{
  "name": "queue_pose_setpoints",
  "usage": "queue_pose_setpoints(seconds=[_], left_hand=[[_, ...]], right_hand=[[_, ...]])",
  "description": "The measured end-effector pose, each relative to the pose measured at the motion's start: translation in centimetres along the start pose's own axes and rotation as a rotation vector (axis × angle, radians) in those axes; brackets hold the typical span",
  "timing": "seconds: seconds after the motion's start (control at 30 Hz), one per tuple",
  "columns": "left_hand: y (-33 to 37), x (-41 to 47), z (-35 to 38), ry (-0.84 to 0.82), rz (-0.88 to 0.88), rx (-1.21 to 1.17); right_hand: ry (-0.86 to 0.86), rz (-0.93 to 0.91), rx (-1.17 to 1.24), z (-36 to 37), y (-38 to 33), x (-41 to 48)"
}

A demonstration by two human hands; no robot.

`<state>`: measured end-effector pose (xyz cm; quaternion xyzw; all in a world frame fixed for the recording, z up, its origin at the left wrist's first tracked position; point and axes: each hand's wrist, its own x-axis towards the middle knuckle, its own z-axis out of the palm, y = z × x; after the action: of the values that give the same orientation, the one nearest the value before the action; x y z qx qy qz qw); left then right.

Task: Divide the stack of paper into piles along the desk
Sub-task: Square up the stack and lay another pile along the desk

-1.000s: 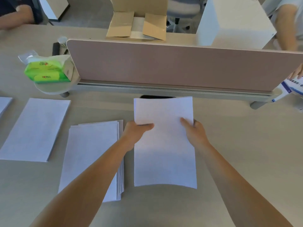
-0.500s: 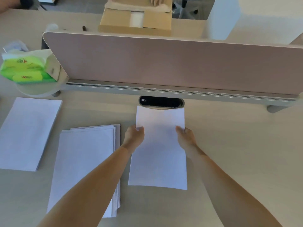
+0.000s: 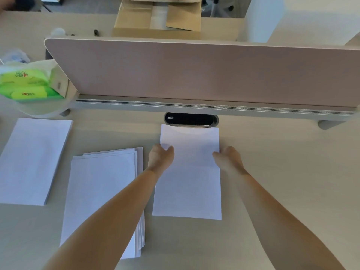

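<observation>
A thin batch of white sheets (image 3: 190, 176) lies flat on the desk (image 3: 282, 172) in front of me, its far edge just below a black cable port. My left hand (image 3: 160, 157) grips its left edge with the thumb on top. My right hand (image 3: 228, 157) holds its right edge the same way. To the left sits the loose main stack of paper (image 3: 103, 193), slightly fanned and partly under my left forearm. A tidy pile of paper (image 3: 34, 160) lies further left.
A pink divider panel (image 3: 194, 73) runs across the desk behind the papers, with a black cable port (image 3: 191, 119) at its foot. Green tissue packs (image 3: 25, 84) sit at the left end. Beyond the panel stand a cardboard box (image 3: 157, 18) and a white box (image 3: 300, 18).
The batch of sheets has come down from a raised, curved hold to lie flat on the desk. Both hands stayed on its side edges. The view tilted downward.
</observation>
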<state>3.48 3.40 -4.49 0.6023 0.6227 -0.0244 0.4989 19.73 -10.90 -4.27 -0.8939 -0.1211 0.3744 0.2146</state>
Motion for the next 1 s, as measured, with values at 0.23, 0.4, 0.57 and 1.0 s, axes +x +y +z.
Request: queue_pose_setpoints(seconds=[0.23, 0.4, 0.57, 1.0], left_hand=[[-0.1, -0.6, -1.4, 0.029, 0.076, 0.091], [-0.6, -2.9, -3.4, 0.006, 0.077, 0.080], [-4.5, -5.0, -7.5, 0.053, 0.069, -0.024], [-20.4, -6.7, -20.1, 0.279, -0.205, 0.067]], right_hand=[[-0.010, -0.065, 0.080, -0.9, 0.3, -1.4], [-0.017, -0.056, 0.045, -0.7, 0.2, -3.6], [-0.097, -0.129, 0.080, 2.8, -1.2, -8.7], [-0.356, -0.146, 0.076, 18.3, -6.9, -20.1]])
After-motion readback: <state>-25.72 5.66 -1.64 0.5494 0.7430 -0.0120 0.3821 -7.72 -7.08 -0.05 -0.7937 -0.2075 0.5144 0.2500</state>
